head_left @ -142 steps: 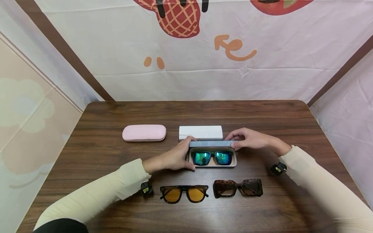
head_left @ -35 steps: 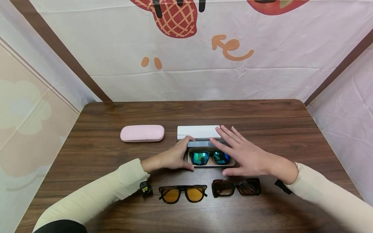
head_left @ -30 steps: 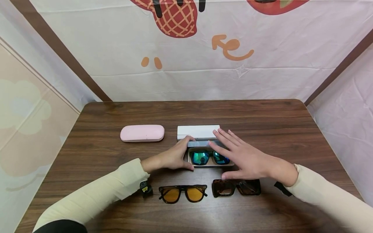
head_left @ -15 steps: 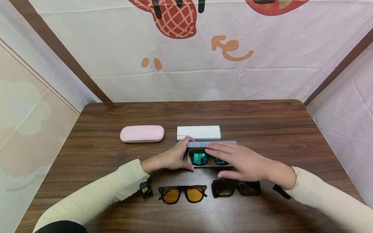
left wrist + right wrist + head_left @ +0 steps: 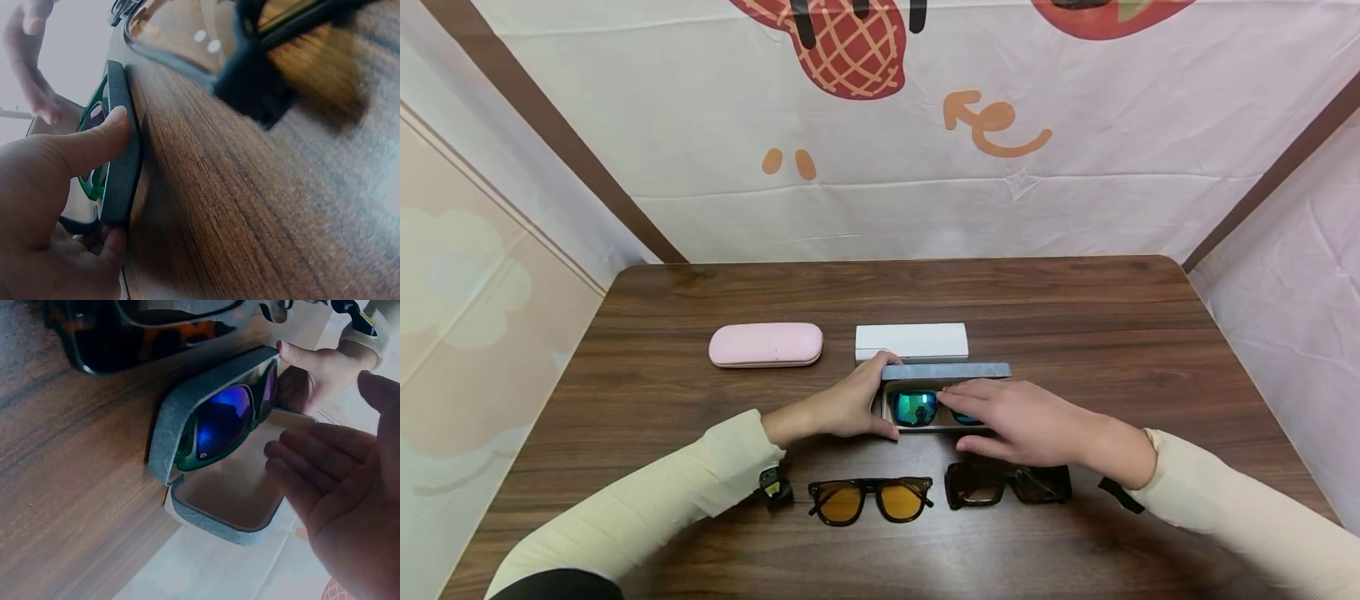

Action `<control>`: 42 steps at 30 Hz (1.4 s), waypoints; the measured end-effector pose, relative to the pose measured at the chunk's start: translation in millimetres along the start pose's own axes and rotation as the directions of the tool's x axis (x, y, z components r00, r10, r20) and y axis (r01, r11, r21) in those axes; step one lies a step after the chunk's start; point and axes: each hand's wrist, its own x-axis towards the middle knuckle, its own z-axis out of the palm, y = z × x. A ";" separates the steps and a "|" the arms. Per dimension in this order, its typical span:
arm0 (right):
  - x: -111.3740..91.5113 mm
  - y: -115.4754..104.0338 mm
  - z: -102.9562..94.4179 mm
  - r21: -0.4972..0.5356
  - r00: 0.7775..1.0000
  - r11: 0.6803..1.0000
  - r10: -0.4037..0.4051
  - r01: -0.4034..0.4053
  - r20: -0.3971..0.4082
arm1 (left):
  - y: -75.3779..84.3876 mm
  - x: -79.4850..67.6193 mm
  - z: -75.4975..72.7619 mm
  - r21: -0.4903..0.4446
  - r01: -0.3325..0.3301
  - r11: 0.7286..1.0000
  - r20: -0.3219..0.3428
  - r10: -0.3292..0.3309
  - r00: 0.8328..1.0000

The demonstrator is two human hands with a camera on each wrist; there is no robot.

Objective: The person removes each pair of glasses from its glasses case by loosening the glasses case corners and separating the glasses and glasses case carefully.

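A blue-grey glasses case (image 5: 946, 372) lies with its lid raised. In it sit sunglasses (image 5: 915, 408) with a dark green frame and mirrored blue-green lenses. My left hand (image 5: 848, 407) grips the case's left end; in the left wrist view the thumb lies over the front wall (image 5: 122, 169) and fingers reach behind. Over the case's right half hovers my right hand (image 5: 1037, 423), fingers extended and hiding most of the right lens in the head view. The right wrist view shows those fingertips (image 5: 275, 456) apart from the sunglasses, in front of the opened lid (image 5: 225, 531).
Behind the case lies a white case (image 5: 912, 340), with a closed pink case (image 5: 766, 344) to its left. Nearer me are amber-lensed glasses (image 5: 871, 500) and tortoiseshell sunglasses (image 5: 1007, 486), the latter just below my right hand. A printed cloth (image 5: 880, 208) hangs behind the table.
My right hand has left the lid's right corner and come over the case; lately its spread fingers have drawn together and lowered toward me. The left hand keeps its grip.
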 end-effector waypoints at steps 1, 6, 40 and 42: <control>0.5 -0.6 0.9 -0.007 0.999 1.000 0.022 -0.022 0.025 | -0.1 0.1 0.1 0.001 0.002 1.000 0.000 -0.002 1.000; 2.2 -3.3 5.7 -0.056 0.984 0.991 0.124 -0.118 0.127 | -0.3 -0.2 0.3 0.006 0.010 1.000 0.001 -0.010 1.000; 18.0 -4.9 25.6 -0.145 0.971 0.960 0.236 -0.238 -0.033 | -1.0 0.0 1.6 0.011 0.006 1.000 -0.006 -0.005 1.000; 18.6 -3.9 25.8 -0.124 0.973 0.965 0.226 -0.231 -0.055 | -1.2 -0.1 1.5 0.011 0.001 1.000 -0.007 -0.001 1.000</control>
